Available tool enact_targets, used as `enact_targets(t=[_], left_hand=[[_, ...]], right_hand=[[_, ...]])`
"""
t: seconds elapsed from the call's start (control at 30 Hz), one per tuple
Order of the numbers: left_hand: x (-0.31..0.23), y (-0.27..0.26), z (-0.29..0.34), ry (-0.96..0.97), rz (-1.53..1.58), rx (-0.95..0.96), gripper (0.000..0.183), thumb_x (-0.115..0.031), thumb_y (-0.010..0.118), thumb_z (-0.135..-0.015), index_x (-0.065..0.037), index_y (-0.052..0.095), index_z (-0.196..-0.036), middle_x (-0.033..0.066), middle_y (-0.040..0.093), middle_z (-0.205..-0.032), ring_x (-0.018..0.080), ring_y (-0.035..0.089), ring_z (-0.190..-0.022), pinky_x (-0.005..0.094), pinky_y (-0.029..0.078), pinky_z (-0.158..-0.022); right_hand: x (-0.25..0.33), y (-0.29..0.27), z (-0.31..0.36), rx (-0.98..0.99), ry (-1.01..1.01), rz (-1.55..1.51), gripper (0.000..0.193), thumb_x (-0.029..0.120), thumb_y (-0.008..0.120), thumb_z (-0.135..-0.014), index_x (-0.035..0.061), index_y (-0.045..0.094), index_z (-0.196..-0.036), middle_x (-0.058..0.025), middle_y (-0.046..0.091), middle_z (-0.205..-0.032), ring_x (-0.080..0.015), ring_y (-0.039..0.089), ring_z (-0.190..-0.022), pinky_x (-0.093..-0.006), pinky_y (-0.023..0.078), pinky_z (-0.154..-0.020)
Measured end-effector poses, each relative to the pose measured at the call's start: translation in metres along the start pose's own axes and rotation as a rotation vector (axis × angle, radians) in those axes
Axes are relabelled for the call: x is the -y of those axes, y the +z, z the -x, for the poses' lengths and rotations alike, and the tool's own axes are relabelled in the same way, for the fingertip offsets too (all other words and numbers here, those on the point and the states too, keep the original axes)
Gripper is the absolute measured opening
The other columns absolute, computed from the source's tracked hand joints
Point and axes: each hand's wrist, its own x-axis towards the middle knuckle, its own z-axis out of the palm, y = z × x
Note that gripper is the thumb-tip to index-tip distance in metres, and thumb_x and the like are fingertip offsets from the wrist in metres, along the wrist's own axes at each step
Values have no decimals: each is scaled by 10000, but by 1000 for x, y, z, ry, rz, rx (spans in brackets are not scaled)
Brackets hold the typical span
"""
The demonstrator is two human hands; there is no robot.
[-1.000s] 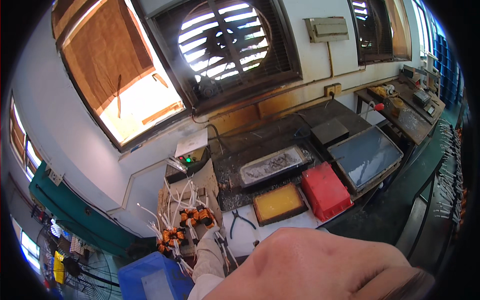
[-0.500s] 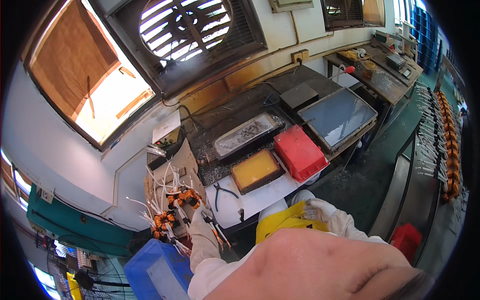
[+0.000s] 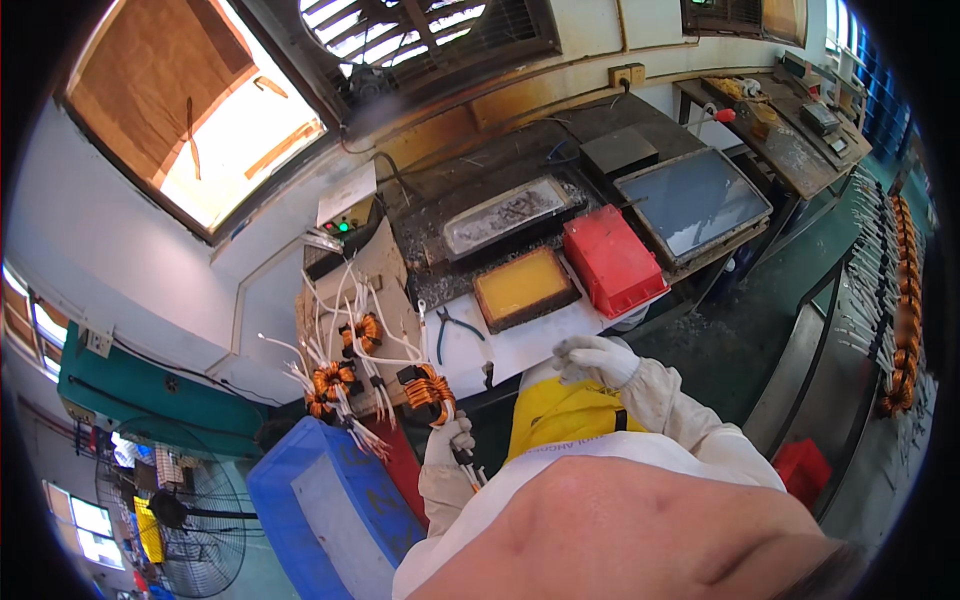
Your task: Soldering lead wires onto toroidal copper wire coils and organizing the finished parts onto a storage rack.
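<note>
My gloved left hand (image 3: 449,440) is closed on an orange copper-wound toroid coil (image 3: 428,392), near the bench's left front edge. Dark-banded leads hang below the fist, and a white lead with a metal lug rises past the coil. My right hand (image 3: 598,360), also gloved, is in front of the bench over the yellow apron (image 3: 560,415), its fingers loosely extended and nothing visible in them. More copper coils (image 3: 332,380) with white leads lie on the cardboard at the left. Blue-handled pliers (image 3: 456,330) rest on the white sheet (image 3: 520,350), between the two hands.
A yellow-filled tray (image 3: 522,288), red bin (image 3: 612,262), long metal trough (image 3: 508,215) and grey-blue liquid tray (image 3: 695,205) occupy the bench. A blue crate (image 3: 320,500) stands at lower left, near a fan (image 3: 172,510). Rows of coils (image 3: 905,300) line the right-hand rack.
My left hand has drawn one coil from the group toward me and to the right. My right hand has risen and moved left toward the bench edge. The view has shifted slightly.
</note>
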Motion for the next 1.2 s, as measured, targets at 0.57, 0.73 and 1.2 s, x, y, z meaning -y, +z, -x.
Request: enact_targets(t=[0.57,0.73,1.2], left_hand=[[-3,121,5,201,-635,211,448,-11,656,-755,-53,509,-1176,109,667,-873,168,635,-648,324,519,-591],[-1,141,-34,560,-1500,125,597,-191,710,-761,-34,439,-1269,219,668,-908,387,674,-795,457,530,-673],[-24,267,-143,1549,-1807,250,673,-166,686,-735,2,467,-1348,75,601,-684,250,626,-659,333,509,-621]], right_hand=[[37,46,-31,125,-271,303,1009,255,713,-841,43,13,-1537,-234,336,-1482,-323,417,-1328,-415,341,-1097],[53,28,-22,-248,-420,364,916,158,693,-854,23,71,-1514,-97,540,-1166,-187,571,-1105,-345,458,-975],[110,-65,-9,-418,-835,-237,427,111,474,-1005,164,338,-1406,-212,539,-1285,-353,532,-1201,-486,443,-1020]])
